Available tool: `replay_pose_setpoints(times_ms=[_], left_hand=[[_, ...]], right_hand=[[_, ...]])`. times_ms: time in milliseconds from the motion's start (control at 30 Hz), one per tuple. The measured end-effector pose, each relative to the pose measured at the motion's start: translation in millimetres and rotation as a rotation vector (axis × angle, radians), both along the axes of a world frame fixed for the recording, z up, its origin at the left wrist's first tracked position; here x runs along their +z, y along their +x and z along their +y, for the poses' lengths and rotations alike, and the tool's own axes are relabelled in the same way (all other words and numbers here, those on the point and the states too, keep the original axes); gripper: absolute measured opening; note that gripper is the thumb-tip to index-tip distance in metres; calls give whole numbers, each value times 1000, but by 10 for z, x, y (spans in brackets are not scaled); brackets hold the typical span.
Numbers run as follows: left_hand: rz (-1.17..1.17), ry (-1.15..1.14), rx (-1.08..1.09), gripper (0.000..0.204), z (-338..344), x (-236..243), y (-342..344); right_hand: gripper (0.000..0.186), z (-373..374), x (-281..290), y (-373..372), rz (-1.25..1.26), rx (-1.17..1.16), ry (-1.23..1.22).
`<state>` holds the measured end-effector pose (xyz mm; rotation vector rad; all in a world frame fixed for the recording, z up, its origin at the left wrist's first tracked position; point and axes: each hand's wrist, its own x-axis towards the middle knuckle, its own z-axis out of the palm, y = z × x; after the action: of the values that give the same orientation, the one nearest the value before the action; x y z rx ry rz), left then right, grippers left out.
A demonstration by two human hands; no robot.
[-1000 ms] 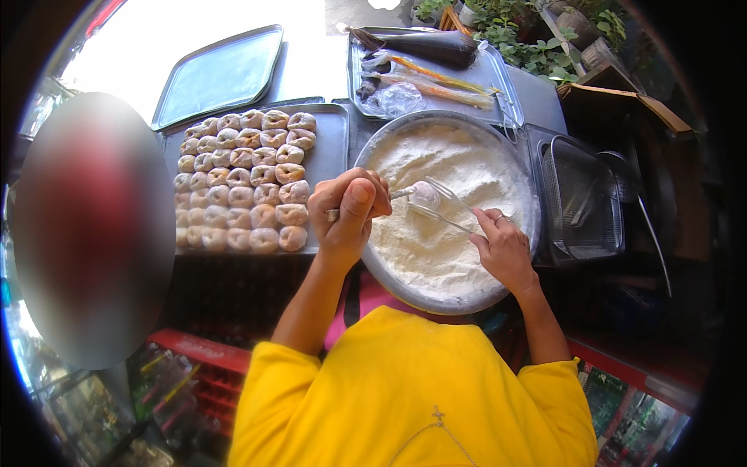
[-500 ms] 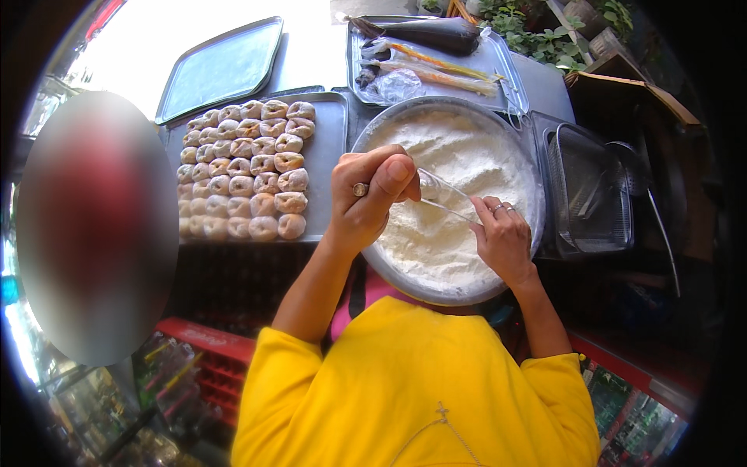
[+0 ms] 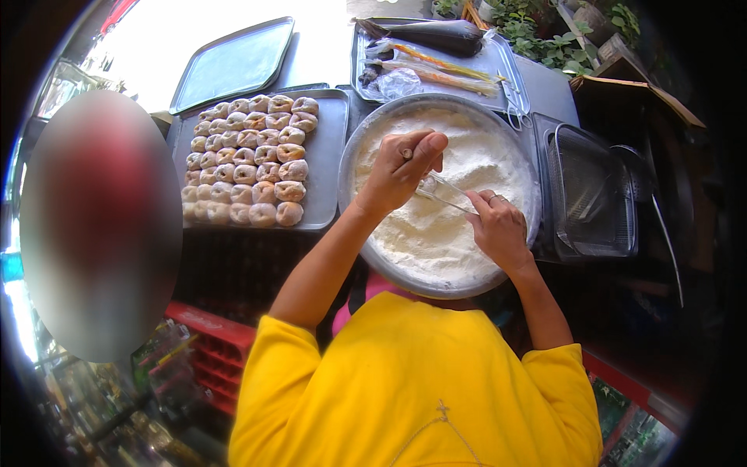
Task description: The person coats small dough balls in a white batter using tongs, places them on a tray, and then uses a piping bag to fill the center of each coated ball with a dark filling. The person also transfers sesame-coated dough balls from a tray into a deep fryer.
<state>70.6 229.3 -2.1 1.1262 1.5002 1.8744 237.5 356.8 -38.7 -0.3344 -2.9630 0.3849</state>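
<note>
Over a wide metal bowl (image 3: 359, 261) of white flour-like powder (image 3: 436, 249), both my hands are at work. My left hand (image 3: 408, 167) is closed, thumb on top, above the bowl's middle; what its fingers hold is hidden. Closed around thin metal tongs (image 3: 450, 204), my right hand (image 3: 500, 227) is at the bowl's right side. The tongs' two arms point toward the underside of my left hand; I cannot tell whether they touch it. Left of the bowl, a metal tray (image 3: 325, 156) carries rows of powder-dusted, ring-like dough pieces (image 3: 264, 173).
An upturned or bare tray (image 3: 233, 62) lies at the back left. Behind the bowl, another tray (image 3: 510, 70) holds filled piping bags (image 3: 436, 36) and scissors (image 3: 511, 101). A clear plastic basket (image 3: 595, 194) and a long-handled ladle (image 3: 661, 210) are on the right. Red crates (image 3: 210, 350) stand lower left.
My left hand has moved right and slightly up, farther over the bowl. My right hand keeps its hold on the tongs, nearly in place. The view has shifted slightly.
</note>
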Motion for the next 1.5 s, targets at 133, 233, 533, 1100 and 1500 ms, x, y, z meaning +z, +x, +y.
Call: replay_pose_setpoints(times_ms=[133, 233, 533, 1100, 1500], left_hand=[[239, -18, 39, 41, 39, -18, 211], [210, 20, 141, 40, 24, -68, 264], [-204, 148, 439, 19, 121, -61, 262], [131, -19, -198, 52, 123, 282, 346], [175, 299, -249, 51, -604, 632, -570]], right_hand=[[32, 19, -13, 22, 4, 6, -30], [32, 53, -43, 36, 5, 16, -18], [36, 71, 8, 123, -41, -12, -81], [30, 380, 502, -286, -61, 419, 199], [31, 202, 390, -246, -108, 181, 38]])
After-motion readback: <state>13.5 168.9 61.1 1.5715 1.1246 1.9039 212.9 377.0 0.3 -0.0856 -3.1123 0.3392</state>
